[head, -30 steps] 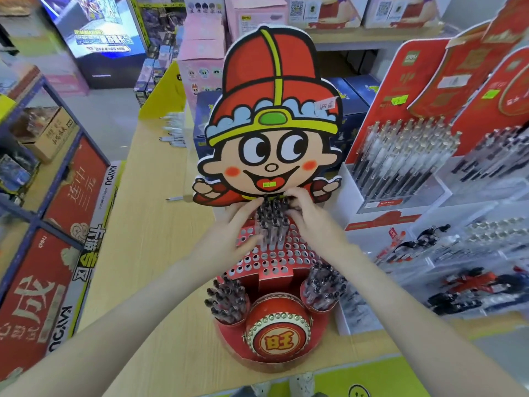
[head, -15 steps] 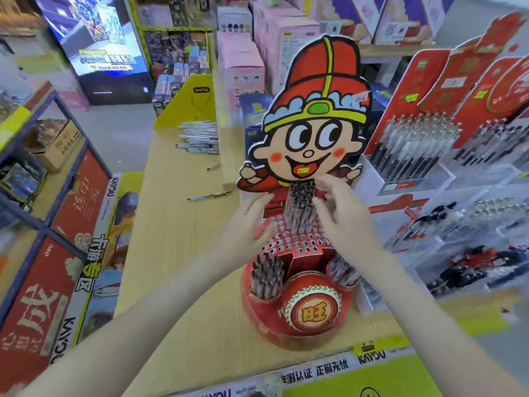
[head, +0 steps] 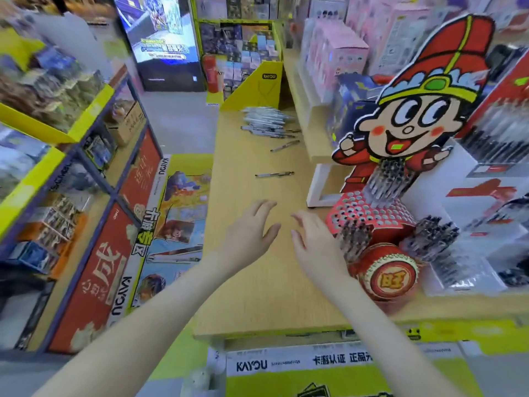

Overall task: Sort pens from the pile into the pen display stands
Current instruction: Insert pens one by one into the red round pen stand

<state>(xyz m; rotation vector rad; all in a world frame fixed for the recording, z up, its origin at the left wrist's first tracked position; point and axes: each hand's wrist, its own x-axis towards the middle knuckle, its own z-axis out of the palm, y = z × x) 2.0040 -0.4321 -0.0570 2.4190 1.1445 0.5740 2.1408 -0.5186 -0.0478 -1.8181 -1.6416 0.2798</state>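
Observation:
A red cartoon-character pen stand (head: 375,216) stands at the right on the wooden counter (head: 257,282), with a cluster of pens (head: 386,181) in its holed tier and more in two lower cups. A pile of pens (head: 267,121) lies far back on the counter. Two single pens lie nearer: one pen (head: 284,145) close to the pile and another pen (head: 274,174) further forward. My left hand (head: 249,227) and my right hand (head: 315,242) hover over the counter left of the stand, fingers spread, holding nothing.
Red-backed pen display racks (head: 498,133) crowd the right side. A raised wooden shelf (head: 303,90) with pink boxes runs along the back right. Yellow shelving (head: 57,121) with stock fills the left, across an aisle. The counter's front edge lies near me.
Both hands have left the pens in the stand's holed tier and moved left and toward me over the counter. The view has swung left, bringing the pen pile into sight.

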